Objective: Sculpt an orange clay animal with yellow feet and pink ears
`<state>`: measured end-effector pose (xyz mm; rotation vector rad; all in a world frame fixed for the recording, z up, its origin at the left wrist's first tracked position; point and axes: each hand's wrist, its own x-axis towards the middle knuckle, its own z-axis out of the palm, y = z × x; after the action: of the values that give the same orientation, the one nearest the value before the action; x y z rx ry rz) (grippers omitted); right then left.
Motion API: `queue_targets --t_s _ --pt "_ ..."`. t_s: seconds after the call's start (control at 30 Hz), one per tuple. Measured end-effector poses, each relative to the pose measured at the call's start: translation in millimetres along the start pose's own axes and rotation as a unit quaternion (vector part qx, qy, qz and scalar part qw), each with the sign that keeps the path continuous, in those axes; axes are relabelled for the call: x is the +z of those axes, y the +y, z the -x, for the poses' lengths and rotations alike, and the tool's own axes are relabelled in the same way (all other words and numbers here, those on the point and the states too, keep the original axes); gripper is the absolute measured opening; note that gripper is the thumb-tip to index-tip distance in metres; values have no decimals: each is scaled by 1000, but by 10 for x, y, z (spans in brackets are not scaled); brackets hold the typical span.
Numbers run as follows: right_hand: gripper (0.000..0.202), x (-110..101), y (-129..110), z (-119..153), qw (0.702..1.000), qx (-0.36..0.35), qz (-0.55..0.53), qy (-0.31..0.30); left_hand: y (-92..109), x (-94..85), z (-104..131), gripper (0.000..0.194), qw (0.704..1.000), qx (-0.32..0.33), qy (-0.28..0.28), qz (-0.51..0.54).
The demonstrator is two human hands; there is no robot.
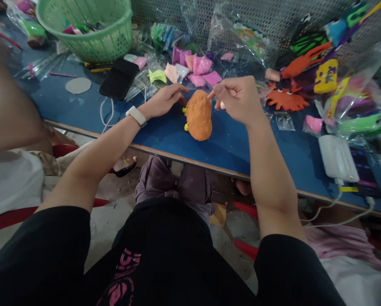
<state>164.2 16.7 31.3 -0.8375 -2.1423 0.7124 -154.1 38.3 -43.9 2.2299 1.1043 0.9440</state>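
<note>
An orange modelling-clay figure (199,117), long and rounded with a lumpy top end, lies on the blue table in front of me. Two small yellow clay bits stick out from its left side. My left hand (168,100), with a white band at the wrist, rests just left of the clay's upper part, fingers apart and bent downward. At the upper right of the clay is my right hand (238,97), its index fingertip at the surface and the other fingers curled in. Something small and pale shows near those curled fingers; I cannot make out what it is.
Beyond the clay lie pink clay pieces (201,64) and plastic wrappers. A green basket (97,44) and black phone (119,78) are left; an orange clay crab (286,98) and white power bank (338,158) are right. Another person's arm (12,102) reaches in at left.
</note>
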Motion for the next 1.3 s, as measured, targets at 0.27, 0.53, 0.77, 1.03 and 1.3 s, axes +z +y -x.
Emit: queue_targets --t_s 0.27,0.53,0.77,1.03,1.3 --pt "72 178 -686 422 984 42 -117 129 1355 35 548 26 977 21 207 -50" --pt "67 1240 -1217 2126 858 272 -397 179 2246 1310 1858 74 989 109 75 -59" --pt "46 1380 -1302 2555 879 279 -351 164 2252 1506 2161 30 987 112 64 -99" --pt "70 123 -1161 788 998 -25 -19 53 1849 258 395 25 952 188 171 -172" --pt "69 48 162 -282 963 -180 162 118 503 195 -817 64 932 240 231 -145"
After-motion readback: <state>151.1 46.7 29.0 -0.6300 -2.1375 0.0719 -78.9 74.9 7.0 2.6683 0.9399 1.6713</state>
